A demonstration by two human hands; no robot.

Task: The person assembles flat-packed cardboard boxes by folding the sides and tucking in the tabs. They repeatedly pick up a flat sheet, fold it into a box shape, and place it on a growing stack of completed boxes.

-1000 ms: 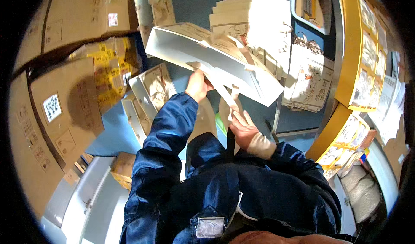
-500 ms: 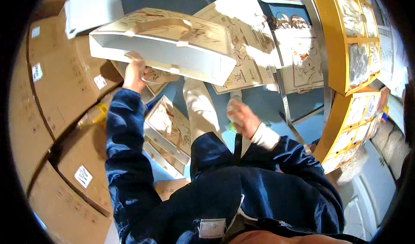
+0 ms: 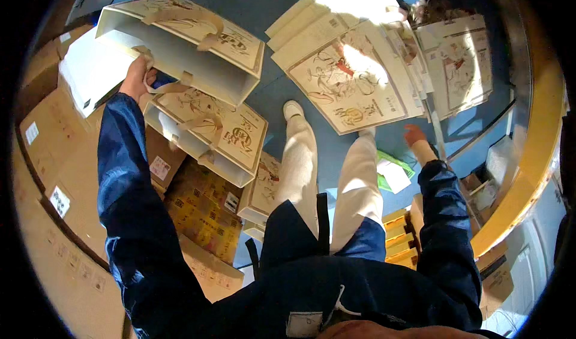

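Blue floor [image 3: 273, 78] spreads beneath the work, with brown cartons [image 3: 54, 153] piled along the left. Toward the upper left, an open paper bag [image 3: 192, 57] is tilted with its mouth toward the person, and the left hand [image 3: 137, 78] has its fingers closed around the near ribbon handle [image 3: 171, 87] — close to one end, so the bag's weight probably pulls unevenly. A second open bag [image 3: 231, 129] sits just below, partly overlapped in view; whether the two touch, I cannot tell. Good handling here calls for a light, steady grip, walls left uncrushed, and the rim held clear of the lower bag's ribbon — that loop could snag. The right hand [image 3: 415, 136] is well apart, fingers loosely parted with nothing visible in them, near a stack of flat printed bags [image 3: 342, 78]; it could best help by steadying the far end
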